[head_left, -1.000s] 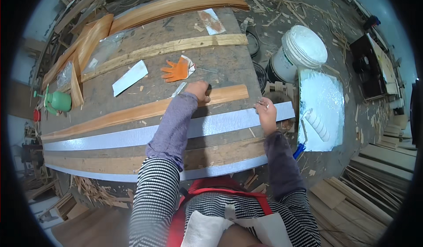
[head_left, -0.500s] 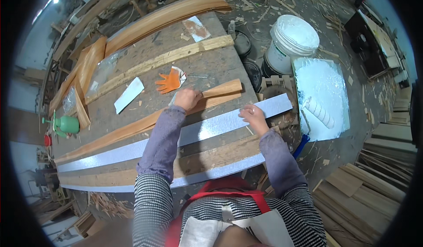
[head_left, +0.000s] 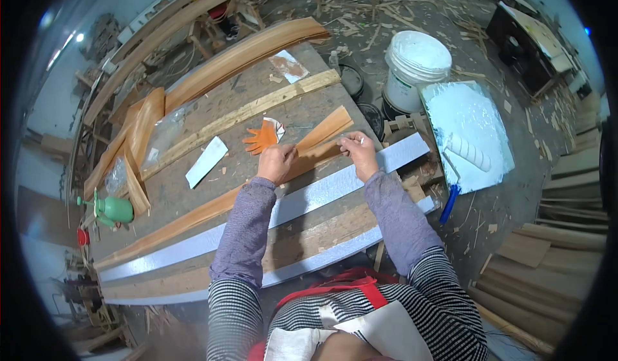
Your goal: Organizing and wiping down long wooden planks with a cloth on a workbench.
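Note:
My left hand (head_left: 277,162) is closed on a thin wood veneer strip (head_left: 315,159) that runs long across the workbench to the left. Close to the strip's right end, my right hand (head_left: 359,155) pinches its edge between thumb and fingers. Another veneer piece (head_left: 331,124) lies just beyond, its end fanned out to the right. On the near side stretches a long strip coated in wet white (head_left: 322,195), parallel to the veneer. A second white-coated strip (head_left: 335,247) follows the bench's near edge. An orange-palmed glove (head_left: 262,137) rests beyond my left hand.
Right of the bench, a white bucket (head_left: 417,71) stands beside a white-smeared board (head_left: 483,119) holding a paint roller (head_left: 470,153). A light plank (head_left: 251,116) and veneer stack (head_left: 238,63) lie farther back. A green spray bottle (head_left: 114,210) stands left. Another person (head_left: 212,0) is far off.
My right hand has moved from above the white-coated strip, up and left, to the veneer's right end. My left hand stays on the veneer. The head view has shifted slightly.

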`<state>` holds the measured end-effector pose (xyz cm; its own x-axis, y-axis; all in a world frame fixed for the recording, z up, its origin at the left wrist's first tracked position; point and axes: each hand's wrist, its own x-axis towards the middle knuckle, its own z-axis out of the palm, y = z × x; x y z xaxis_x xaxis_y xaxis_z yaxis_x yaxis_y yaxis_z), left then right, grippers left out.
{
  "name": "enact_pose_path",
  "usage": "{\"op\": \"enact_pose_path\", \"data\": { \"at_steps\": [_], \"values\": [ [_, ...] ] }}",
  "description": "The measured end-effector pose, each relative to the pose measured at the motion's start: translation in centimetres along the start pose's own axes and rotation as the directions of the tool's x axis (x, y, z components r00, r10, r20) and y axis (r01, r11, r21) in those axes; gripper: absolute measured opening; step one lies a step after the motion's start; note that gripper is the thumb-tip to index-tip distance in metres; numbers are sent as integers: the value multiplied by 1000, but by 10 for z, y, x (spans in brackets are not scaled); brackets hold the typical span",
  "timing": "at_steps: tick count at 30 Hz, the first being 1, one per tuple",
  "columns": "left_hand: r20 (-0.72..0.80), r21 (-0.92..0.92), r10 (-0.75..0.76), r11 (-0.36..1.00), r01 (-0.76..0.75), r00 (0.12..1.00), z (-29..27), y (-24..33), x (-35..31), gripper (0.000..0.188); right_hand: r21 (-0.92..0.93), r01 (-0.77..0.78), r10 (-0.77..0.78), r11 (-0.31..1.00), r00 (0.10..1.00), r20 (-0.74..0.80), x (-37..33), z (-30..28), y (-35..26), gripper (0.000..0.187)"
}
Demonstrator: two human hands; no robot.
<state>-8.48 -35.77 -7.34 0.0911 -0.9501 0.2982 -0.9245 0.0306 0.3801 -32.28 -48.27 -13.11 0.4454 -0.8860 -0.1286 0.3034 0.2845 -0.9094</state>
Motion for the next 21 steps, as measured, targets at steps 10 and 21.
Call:
{"op": "enact_pose_path", "data": {
  "at_steps": [10, 21],
  "values": [
    [-125, -90, -29, 996, 18, 992, -16, -18, -15, 17, -109, -10, 16, 994, 998, 58, -3, 49, -12, 17],
    [-330, 29, -20, 999, 32, 944, -56, 1, -21, 19, -628, -112, -116, 770, 943, -311, 59, -72, 41, 28]
  ]
}}
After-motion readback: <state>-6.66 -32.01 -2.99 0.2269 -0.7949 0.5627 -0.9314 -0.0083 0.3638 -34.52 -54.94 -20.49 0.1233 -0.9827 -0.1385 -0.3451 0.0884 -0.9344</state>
